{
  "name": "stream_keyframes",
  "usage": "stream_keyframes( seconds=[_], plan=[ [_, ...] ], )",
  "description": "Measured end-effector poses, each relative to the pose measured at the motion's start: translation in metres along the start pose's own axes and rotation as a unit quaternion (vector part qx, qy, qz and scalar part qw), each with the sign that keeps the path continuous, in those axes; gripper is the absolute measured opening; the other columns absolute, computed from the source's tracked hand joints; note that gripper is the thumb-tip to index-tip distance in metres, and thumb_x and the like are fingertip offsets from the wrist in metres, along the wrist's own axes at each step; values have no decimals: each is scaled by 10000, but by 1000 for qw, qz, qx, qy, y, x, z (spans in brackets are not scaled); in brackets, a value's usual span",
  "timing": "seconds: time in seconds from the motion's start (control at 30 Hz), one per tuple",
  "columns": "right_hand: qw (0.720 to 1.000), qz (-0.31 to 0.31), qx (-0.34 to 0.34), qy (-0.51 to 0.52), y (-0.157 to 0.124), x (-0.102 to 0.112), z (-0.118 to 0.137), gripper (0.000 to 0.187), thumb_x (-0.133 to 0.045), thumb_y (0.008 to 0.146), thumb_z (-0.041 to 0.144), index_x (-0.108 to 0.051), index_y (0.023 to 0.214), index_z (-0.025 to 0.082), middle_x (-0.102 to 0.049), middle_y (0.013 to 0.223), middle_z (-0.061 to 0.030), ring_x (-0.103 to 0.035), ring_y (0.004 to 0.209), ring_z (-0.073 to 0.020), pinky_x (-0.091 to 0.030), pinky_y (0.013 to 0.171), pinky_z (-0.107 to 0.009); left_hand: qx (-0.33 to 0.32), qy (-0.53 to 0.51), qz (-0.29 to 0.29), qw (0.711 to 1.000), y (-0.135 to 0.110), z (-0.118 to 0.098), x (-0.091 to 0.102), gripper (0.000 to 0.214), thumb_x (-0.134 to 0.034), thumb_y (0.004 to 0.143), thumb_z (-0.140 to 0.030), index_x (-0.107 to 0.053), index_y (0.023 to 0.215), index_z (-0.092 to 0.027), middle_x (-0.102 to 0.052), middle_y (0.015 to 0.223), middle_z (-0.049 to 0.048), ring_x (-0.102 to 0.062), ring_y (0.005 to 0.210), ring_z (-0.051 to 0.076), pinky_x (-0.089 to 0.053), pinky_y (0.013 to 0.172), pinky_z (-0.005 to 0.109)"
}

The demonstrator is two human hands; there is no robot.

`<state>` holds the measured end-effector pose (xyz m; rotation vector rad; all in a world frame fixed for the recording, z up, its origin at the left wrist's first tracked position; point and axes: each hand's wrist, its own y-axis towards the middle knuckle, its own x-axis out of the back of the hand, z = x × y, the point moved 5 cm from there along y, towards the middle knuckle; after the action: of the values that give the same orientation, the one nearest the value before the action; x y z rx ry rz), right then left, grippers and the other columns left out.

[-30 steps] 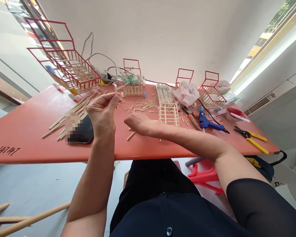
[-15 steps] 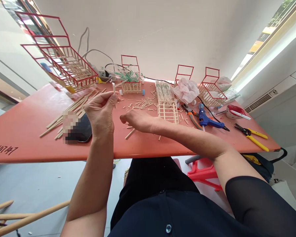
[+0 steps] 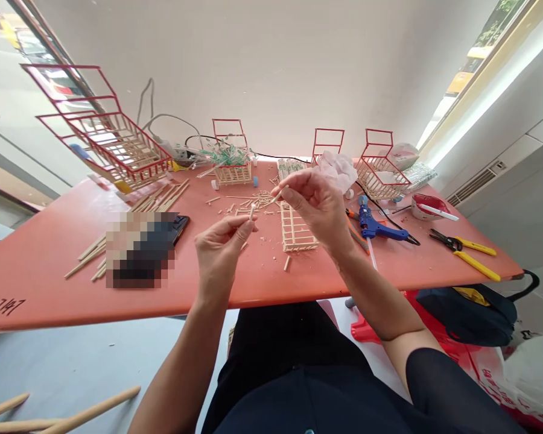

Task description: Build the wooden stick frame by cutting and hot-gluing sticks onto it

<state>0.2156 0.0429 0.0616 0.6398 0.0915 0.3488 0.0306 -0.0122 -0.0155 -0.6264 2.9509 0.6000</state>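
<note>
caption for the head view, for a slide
At a red table, the left hand pinches a short wooden stick and the right hand another stick.

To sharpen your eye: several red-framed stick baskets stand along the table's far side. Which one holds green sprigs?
The small basket beyond the left hand, left of centre; only it has green sprigs on top.

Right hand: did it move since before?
Yes. The right hand was left of the wooden grid frame; now it is raised over it, pinching a small stick.
</note>
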Motion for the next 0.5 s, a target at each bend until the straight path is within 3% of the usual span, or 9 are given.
stream_keyframes(
  seconds=[0.13, 0.5],
  plan=[
    [999, -40, 11, -34, -14, -3, -1, 312, -771, 1007, 534, -668, 994, 239, -792, 988, -7, -751, 912, -126, -612, 843, -305, 12, 22, 23, 999, -11, 5, -9, 196, -884, 827, -389, -890, 953, -239, -803, 864, 46, -710, 802, 175, -542, 715, 283],
    [986, -73, 30, -145, -34, -8, 10, 244, -654, 1100, 460, -688, 1007, 236, -815, 1015, -12, -745, 914, -135, -558, 811, -335, -132, 126, -11, 983, -15, -5, -8, 67, -855, 873, -262, -880, 935, -257, -746, 787, 10, -601, 748, 159, -487, 704, 309]
  ],
)
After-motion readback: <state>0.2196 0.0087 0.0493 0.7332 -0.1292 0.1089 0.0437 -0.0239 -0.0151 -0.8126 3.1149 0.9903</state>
